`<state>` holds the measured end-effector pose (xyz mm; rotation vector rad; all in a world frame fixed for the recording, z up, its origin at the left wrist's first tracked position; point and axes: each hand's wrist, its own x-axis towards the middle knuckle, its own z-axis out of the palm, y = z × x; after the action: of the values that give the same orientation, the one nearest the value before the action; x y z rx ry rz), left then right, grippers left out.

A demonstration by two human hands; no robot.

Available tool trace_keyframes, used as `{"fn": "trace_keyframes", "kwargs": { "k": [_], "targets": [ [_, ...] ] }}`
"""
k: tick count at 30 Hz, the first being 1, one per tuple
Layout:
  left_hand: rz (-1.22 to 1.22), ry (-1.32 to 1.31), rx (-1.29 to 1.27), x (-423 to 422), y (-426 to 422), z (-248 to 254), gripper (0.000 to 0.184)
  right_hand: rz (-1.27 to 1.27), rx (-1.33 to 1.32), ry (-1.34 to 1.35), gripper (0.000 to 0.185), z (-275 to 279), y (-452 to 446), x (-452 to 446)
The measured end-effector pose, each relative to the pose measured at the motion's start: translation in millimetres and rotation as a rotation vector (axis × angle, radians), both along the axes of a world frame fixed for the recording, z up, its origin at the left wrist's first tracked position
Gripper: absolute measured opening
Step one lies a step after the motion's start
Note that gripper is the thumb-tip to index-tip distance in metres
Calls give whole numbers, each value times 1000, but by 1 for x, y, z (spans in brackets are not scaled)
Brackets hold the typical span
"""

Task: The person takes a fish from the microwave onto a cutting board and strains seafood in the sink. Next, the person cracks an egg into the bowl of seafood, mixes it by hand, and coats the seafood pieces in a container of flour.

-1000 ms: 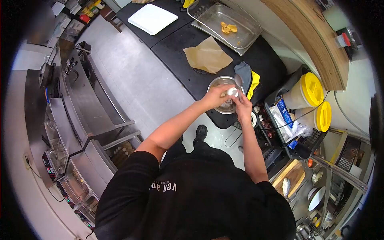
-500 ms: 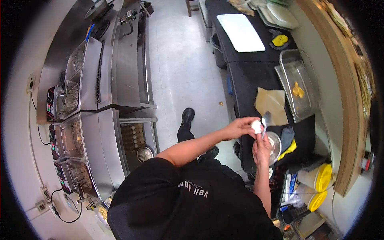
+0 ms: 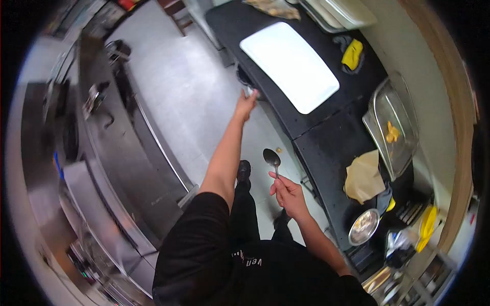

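My left hand (image 3: 245, 105) is stretched forward beside the table's left edge, close to a dark bin (image 3: 244, 76). A small whitish thing shows blurred at its fingertips; I cannot make out what it is. Nearer my body, my right hand (image 3: 289, 198) is closed around the handle of a metal spoon (image 3: 271, 157), its bowl pointing away from me over the floor. To the right, a metal bowl (image 3: 364, 227) with pale contents stands on the black table (image 3: 326, 148).
A white board (image 3: 291, 66) lies on the table, with a yellow and grey glove (image 3: 352, 54) to its right. Brown paper (image 3: 364, 176) lies near a clear tray (image 3: 395, 127) holding yellow-orange pieces. Steel counters (image 3: 122, 148) run along the left.
My hands have moved apart, away from the bowl. The left, which held a white round thing, has reached forward to the bin. The right has kept the spoon. The view has shifted.
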<state>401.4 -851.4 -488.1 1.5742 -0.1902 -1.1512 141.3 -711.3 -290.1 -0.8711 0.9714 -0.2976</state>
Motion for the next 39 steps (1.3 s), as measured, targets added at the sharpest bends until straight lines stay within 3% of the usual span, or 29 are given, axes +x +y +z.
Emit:
{"fn": "trace_keyframes", "kwargs": {
  "k": [1,2,3,4,6,7,8,9,10,12,13,15,17,18,20,21,22,24,25,27,28,30,31,33,35,37,39],
  "targets": [
    [-138,-222,12,21,-22,-55,87,-14,-15,-4,31,3,-5,3],
    [-236,-399,94,31,-32,-64,81,2,-32,80,32,10,-11,3],
    [-207,-401,84,21,-29,-28,73,-63,-19,117,32,11,-14,0],
    [-210,-601,162,31,-43,-132,63,-63,-115,113,31,12,-14,-8],
    [-70,-245,0,8,3,-70,52,-148,-208,160,31,20,-8,-37],
    [9,-137,111,-6,23,-62,51,-221,-233,133,30,26,-3,-54],
    [49,-145,191,-30,47,-42,50,-281,-273,97,29,30,-3,-72],
    [15,-131,208,-45,77,-53,50,-339,-290,119,29,34,-2,-95],
    [-63,-161,250,-63,106,-60,49,-418,-483,307,28,38,0,-125],
    [-185,-408,208,-104,168,-99,28,-557,-789,575,27,33,3,-200],
    [-240,-319,154,-137,189,-63,23,-622,-910,648,26,29,5,-241],
    [-398,-144,26,-215,215,13,18,-600,-944,978,28,39,8,-324],
    [-640,55,-39,-278,222,88,19,-565,-763,1017,25,47,-4,-385],
    [-779,171,-20,-310,217,128,22,-483,-800,1127,23,41,-16,-413],
    [-1039,217,112,-371,206,147,27,-279,-914,1271,22,21,-43,-459],
    [-1040,200,136,-400,200,160,31,-159,-997,1296,23,8,-61,-472],
    [-1039,182,167,-427,197,169,35,-98,-914,1181,24,-8,-79,-480],
    [-952,121,117,-469,192,163,32,-42,-774,944,25,-48,-109,-489],
    [-885,77,68,-484,192,157,30,-28,-783,917,25,-43,-110,-484],
    [-810,25,56,-504,191,148,26,49,-1182,1065,23,-19,-107,-471],
    [-755,-16,34,-509,192,144,23,-77,-1289,1023,21,-2,-91,-463],
    [-683,-79,-14,-517,195,142,10,49,-1041,922,27,25,-44,-447],
    [-739,-127,-24,-518,196,138,8,238,-891,950,32,19,-26,-444],
    [-699,-100,5,-524,204,124,11,282,-1155,1056,46,-6,2,-436],
    [-725,-94,63,-527,211,148,13,338,-1298,1073,58,-19,12,-426],
    [-713,-93,137,-528,218,159,14,369,-1077,952,43,-29,1,-428],
    [-664,-67,134,-527,222,162,15,286,-1019,958,27,-33,-9,-435]
  ]
}}
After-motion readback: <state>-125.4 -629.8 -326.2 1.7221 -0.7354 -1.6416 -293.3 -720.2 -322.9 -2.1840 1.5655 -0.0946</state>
